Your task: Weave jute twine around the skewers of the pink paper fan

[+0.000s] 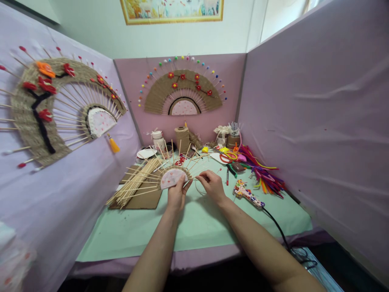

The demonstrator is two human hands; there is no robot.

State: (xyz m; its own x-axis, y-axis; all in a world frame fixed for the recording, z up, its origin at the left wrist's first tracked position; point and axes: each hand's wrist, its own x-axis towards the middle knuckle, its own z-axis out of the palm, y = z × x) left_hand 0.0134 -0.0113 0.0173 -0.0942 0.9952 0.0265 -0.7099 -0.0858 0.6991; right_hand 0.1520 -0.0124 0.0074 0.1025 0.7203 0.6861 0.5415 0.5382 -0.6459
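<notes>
My left hand (pixel 176 196) grips the right lower edge of a small fan frame, thumb on its white half-round centre (pixel 170 179) with pink dots. Thin wooden sticks (pixel 140 181) spread out from that centre, and twine runs around its curved rim. Just to the right, my right hand (pixel 212 185) pinches a thin strand of twine (pixel 199 190) near the fan's edge. The strand loops down below the fingers, close to the table. A bundle of loose sticks (pixel 133 187) lies left of the fan on a piece of brown cardboard (pixel 152 199).
Right of my hands lies a patterned glue gun (pixel 249 195) with a black cord. Behind it are coloured pipe cleaners (pixel 269 178), orange scissors (pixel 229 157) and a red marker (pixel 227 177). A twine spool (pixel 181 139) and white jar (pixel 158 140) stand at the back. Finished fans (pixel 185 81) hang on the partitions.
</notes>
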